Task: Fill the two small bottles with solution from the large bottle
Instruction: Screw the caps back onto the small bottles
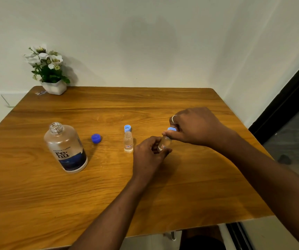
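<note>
A: Hands?
B: Left hand (147, 154) is wrapped round the lower body of a small bottle (164, 144), fingers closed on it. Right hand (195, 126) sits over the top of that same bottle, thumb and fingers pinched on its light blue cap (172, 129). A ring (174, 118) shows on one right finger.
A: Bottle upright?
B: Tilted a little — neck leans to the right, towards the right hand. Can't tell if its base touches the surface (109, 186); the left hand hides it. Clear body, small red and white label facing the camera.
A: Cap on or off?
B: At the neck. Whether it is seated or loose, can't tell.
A: Second one?
B: Second small bottle (128, 142) stands upright just left of the left hand, not touching it. Open neck, same kind of label. Its own light blue cap (127, 128) lies just behind it, open side up.
A: Liquid level?
B: Both are clear; can't read a level.
A: Big bottle?
B: Large bottle (66, 147) stands well to the left, open at the neck, no hand near it. Dark blue label, white base band. Dark blue cap (96, 138) lies between it and the second small bottle — nearer the large one.
A: Anything else?
B: White pot of white flowers (48, 69) at the far left corner, against the wall.
</note>
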